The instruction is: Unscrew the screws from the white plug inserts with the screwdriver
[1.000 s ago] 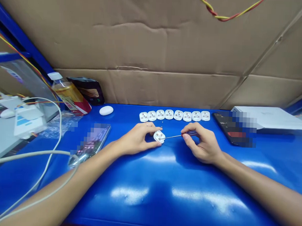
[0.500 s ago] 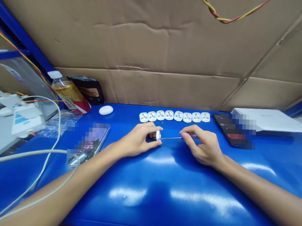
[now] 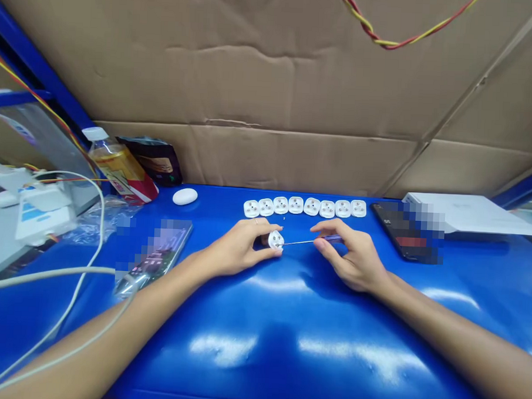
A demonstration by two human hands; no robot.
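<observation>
Between the thumb and fingers of my left hand (image 3: 241,245) is a small round white plastic part (image 3: 275,240), its face with small metal contacts tilted toward the right. My right hand (image 3: 351,256) grips a screwdriver (image 3: 333,239) by its handle, which the fingers partly cover. The thin metal shaft points left, and its tip meets the white part near its lower edge. Behind my hands, several white squarish plastic pieces (image 3: 296,205) with small metal bits inside lie in a row on the blue table (image 3: 260,328).
A white oval object (image 3: 185,196) lies at the back left, near a drink bottle (image 3: 121,167) and a dark pouch (image 3: 155,159). One phone (image 3: 162,254) rests beside my left forearm; another dark phone (image 3: 399,232) lies right, by a white box (image 3: 472,213). White cables (image 3: 86,268) cross the left side.
The white part in my left hand has turned, so more of its face shows. My right hand has shifted slightly left with the screwdriver, whose tip stays at the part.
</observation>
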